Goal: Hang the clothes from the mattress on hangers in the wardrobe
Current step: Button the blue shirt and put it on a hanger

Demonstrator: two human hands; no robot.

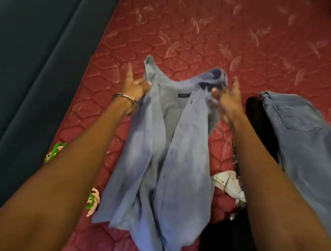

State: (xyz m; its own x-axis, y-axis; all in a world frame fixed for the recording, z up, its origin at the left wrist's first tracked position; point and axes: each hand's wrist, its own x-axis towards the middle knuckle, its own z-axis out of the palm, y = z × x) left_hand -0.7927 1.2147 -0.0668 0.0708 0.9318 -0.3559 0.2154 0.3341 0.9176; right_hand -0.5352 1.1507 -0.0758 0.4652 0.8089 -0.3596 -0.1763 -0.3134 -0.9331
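A light blue button shirt (pixel 166 149) hangs open-fronted above the red quilted mattress (pixel 207 29). My left hand (pixel 135 85) pinches its left shoulder near the collar, and a metal bangle sits on that wrist. My right hand (pixel 225 98) grips the right shoulder. The shirt's lower hem rests on the mattress near the front edge. No hanger or wardrobe is in view.
Blue jeans (pixel 306 140) lie on the mattress to the right, beside a black garment (pixel 260 121). A white cloth (pixel 229 185) and more dark clothing (pixel 228 243) lie under my right arm. A dark blue padded surface (pixel 37 56) borders the mattress on the left.
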